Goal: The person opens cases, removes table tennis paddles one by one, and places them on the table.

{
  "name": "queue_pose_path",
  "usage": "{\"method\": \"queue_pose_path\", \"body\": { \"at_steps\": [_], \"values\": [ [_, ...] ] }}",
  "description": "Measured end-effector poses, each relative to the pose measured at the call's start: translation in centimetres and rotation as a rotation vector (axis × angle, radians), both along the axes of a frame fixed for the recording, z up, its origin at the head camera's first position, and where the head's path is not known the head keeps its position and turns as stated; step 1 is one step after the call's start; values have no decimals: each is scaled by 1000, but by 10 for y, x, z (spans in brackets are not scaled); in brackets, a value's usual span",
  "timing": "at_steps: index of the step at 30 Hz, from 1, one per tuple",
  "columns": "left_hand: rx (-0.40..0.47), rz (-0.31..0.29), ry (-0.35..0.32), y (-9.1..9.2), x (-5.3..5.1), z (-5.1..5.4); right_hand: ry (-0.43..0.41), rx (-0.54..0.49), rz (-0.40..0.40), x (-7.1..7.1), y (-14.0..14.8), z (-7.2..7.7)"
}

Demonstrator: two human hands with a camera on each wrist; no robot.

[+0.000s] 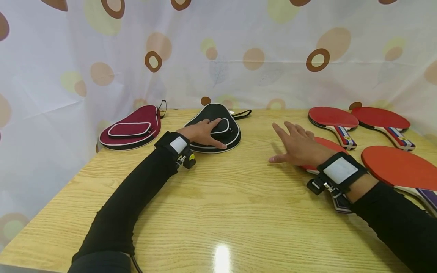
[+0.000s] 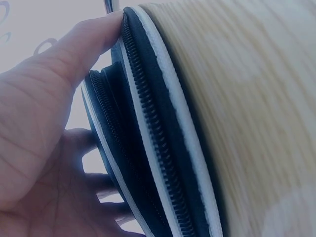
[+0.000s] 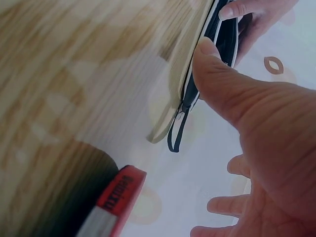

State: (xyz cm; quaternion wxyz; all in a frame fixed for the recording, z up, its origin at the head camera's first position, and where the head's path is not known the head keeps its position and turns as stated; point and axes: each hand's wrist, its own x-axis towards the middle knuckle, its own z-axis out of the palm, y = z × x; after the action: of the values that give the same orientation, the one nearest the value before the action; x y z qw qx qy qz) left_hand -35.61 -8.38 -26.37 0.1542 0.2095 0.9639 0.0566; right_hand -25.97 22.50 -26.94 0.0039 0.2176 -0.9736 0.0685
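Note:
A black paddle case (image 1: 212, 112) with white piping lies on the table, its wrist strap (image 1: 243, 113) pointing right. My left hand (image 1: 202, 132) rests on it with fingers spread over the small zipped pocket. In the left wrist view, the thumb (image 2: 79, 47) touches the case's zipped edge (image 2: 153, 128). My right hand (image 1: 298, 147) hovers above the table, between the case and the red paddles, fingers spread and holding nothing. Beneath and beside it, a red paddle (image 1: 329, 144) is partly covered by the hand and wrist.
A dark red paddle case (image 1: 131, 129) lies at the far left. More red paddles lie on the right: two at the back (image 1: 332, 116) (image 1: 380, 117) and one nearer the front (image 1: 403, 167). A patterned curtain (image 1: 211, 49) hangs behind the wooden table (image 1: 191, 212).

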Motion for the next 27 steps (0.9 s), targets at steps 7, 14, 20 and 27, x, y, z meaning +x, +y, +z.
{"method": "queue_pose_path", "body": {
  "at_steps": [7,14,20,27],
  "values": [
    [3,-5,-5,-4,3,3,-8,-6,5,0,1,-1],
    [13,-4,-19,-9,3,4,-2,-7,11,1,1,-1],
    [27,-5,-24,-13,4,4,-6,-3,5,1,0,-1],
    [25,-2,-18,-18,3,3,-11,1,-4,1,0,-2]
  ]
}}
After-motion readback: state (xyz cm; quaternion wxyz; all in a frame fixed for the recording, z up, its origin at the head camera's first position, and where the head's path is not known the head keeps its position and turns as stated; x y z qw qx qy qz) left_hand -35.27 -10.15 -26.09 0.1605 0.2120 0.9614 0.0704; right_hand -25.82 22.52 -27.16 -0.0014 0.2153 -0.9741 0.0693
